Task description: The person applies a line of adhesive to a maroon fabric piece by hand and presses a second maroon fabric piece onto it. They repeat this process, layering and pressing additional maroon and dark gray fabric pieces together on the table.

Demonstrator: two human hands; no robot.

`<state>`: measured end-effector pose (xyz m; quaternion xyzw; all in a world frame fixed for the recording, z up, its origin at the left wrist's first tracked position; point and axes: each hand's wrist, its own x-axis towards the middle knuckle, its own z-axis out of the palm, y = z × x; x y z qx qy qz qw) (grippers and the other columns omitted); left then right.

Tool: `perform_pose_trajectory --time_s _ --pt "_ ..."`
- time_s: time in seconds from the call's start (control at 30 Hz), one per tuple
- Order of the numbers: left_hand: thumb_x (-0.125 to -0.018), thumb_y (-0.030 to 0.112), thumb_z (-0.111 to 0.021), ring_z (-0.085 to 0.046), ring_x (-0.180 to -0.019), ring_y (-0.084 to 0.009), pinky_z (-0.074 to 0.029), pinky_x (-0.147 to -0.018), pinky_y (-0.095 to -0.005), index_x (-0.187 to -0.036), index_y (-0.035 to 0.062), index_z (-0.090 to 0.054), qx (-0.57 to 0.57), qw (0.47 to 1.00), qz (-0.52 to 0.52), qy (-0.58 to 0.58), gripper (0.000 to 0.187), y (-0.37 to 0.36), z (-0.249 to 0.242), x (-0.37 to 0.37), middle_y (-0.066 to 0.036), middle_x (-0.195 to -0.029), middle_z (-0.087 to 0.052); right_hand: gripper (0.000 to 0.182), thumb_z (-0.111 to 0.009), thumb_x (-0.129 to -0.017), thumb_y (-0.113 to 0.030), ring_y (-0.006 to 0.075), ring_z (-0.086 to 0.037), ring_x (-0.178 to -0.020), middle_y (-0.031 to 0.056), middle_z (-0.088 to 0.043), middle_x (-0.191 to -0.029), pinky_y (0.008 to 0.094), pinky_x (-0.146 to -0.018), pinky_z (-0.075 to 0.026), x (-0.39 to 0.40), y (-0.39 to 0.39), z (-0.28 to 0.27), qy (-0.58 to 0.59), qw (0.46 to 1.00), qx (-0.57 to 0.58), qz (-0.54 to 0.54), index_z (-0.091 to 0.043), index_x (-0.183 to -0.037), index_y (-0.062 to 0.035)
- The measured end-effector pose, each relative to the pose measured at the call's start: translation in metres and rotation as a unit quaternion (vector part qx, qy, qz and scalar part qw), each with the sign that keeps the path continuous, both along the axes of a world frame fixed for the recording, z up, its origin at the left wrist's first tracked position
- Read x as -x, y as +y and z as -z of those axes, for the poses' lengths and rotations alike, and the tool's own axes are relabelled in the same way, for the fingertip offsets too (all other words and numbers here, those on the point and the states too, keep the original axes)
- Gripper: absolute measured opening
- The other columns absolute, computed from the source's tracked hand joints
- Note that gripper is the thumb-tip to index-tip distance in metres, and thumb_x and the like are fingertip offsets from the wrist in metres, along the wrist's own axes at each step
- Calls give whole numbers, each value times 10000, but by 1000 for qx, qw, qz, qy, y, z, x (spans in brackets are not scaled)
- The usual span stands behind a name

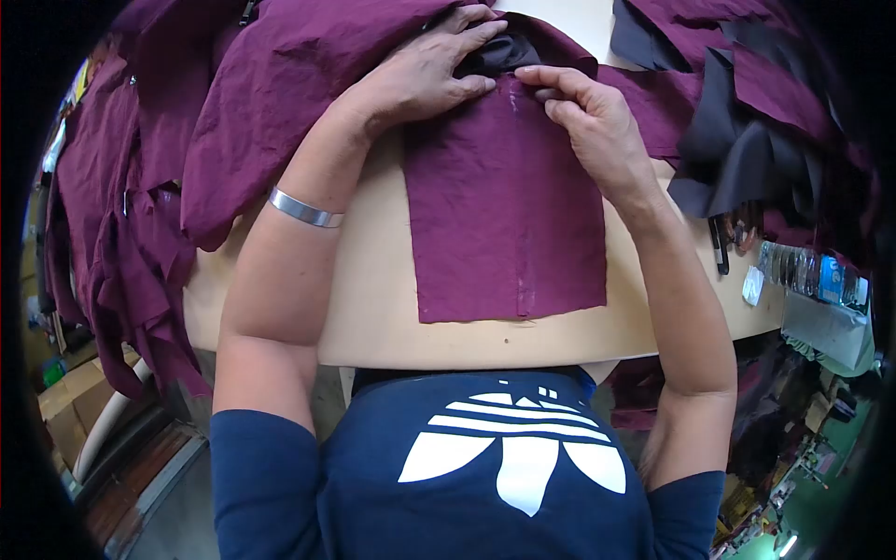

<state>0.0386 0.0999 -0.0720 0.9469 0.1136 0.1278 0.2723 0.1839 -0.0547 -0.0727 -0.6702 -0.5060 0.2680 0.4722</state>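
Note:
A maroon fabric panel [476,224] with a lengthwise seam lies flat in front of me, its lower edge frayed. At its top, dark lining fabric [499,56] shows in a fold under more maroon cloth. My left hand [434,70] rests on the cloth at the left of this fold, thumb and fingers apart. Bent over the panel's top edge, my right hand [588,117] has its index fingertip at the seam's upper end, with thumb and fingers drawn close together on the cloth. What lies between those fingers is mostly hidden.
A large maroon cloth [280,103] covers the upper left of the cream table [373,308] and hangs over its edge. Black fabric pieces [747,154] lie at the right. Below them are a black-handled tool [718,245] and a plastic bottle [831,277].

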Motion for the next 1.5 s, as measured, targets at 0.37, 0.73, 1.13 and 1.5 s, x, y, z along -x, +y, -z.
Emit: perform_pose_trajectory --time_s 0.37,0.73,1.13,1.5 --pt "-806 103 -552 -268 -1332 -352 -231 -1104 -375 -1361 -36 -312 -1 1000 13 -18 621 2 4 0 -228 -1433 -242 353 -469 -771 28 265 -556 -958 123 -559 -1021 348 -871 -446 17 4 8 -249 968 -27 16 -668 -1051 -55" --pt "-805 113 -537 -264 -1334 -353 -222 -1110 -374 -1370 -27 -303 1 1000 -2 -7 628 0 3 1 -224 -1437 -242 286 -506 -690 105 296 -547 -863 129 -535 -933 375 -789 -453 31 -34 -3 -309 946 -91 -30 -672 -902 6" --pt "-803 126 -535 -265 -1332 -353 -221 -1108 -374 -1370 -20 -304 -12 1000 -3 -4 629 -1 2 0 -216 -1441 -236 256 -535 -699 77 275 -524 -820 138 -522 -953 343 -720 -461 53 -72 -8 -380 917 -95 -79 -637 -928 28" --pt "-814 133 -529 -268 -1333 -346 -229 -1105 -369 -1365 -25 -311 -24 1000 8 0 613 0 0 -1 -211 -1442 -236 356 -518 -691 91 254 -479 -741 129 -509 -882 344 -680 -395 64 -89 -11 -283 959 -4 -24 -652 -1012 14"
